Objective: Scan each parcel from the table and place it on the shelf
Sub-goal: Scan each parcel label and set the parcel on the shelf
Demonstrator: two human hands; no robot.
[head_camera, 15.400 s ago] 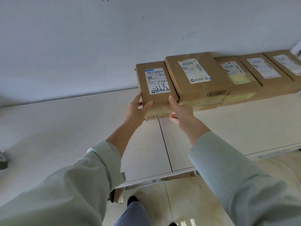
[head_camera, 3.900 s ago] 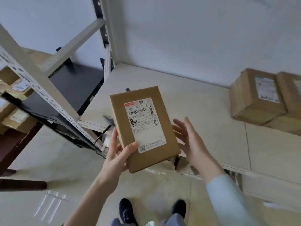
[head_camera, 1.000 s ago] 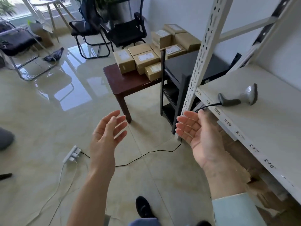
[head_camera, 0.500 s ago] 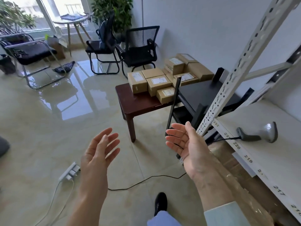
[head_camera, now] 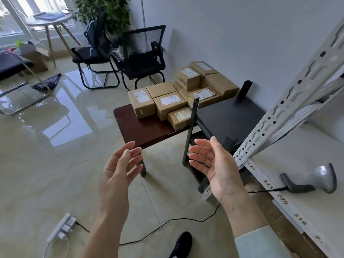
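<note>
Left hand, right hand: raised, fingers relaxed, holding nothing. Parcels clustered on brown table. Scanner lying on shelf.

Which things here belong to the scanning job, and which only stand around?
Job: brown cardboard parcels on dark red wooden table; grey handheld scanner on white metal shelf.
Around: black mesh chairs, white power strip, green plant.

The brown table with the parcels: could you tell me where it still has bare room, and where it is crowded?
The brown table is bare along its near and left part, in front of the parcels. Its far right part is crowded: boxes sit packed together, some stacked, against the black stand. Both hands, left and right, are empty.
</note>
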